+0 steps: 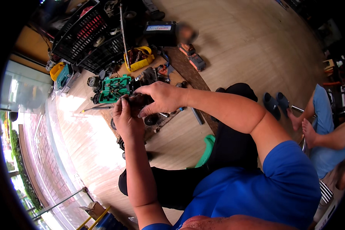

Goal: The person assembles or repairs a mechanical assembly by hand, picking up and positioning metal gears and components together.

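Observation:
My left hand (128, 122) is closed on a dark, greasy metal part (138, 103) held over the work area, its fingers pinched at the near left side. Across from it, my right hand (164, 98) spans the same part with thumb and forefinger curved around it. The fingers hide much of the part, so its exact kind cannot be told. Just beyond the hands lies an open green tool case (113, 89) with tools in its slots. A round black part (151, 119) lies below my right hand.
Farther out are a yellow tray (143, 58), black plastic crates (80, 36), a black battery (160, 32) and an orange-black cordless tool (191, 56). A green plastic stool edge (207, 151) shows by my legs. Another person's bare feet (308, 132) rest at right near slippers (272, 105).

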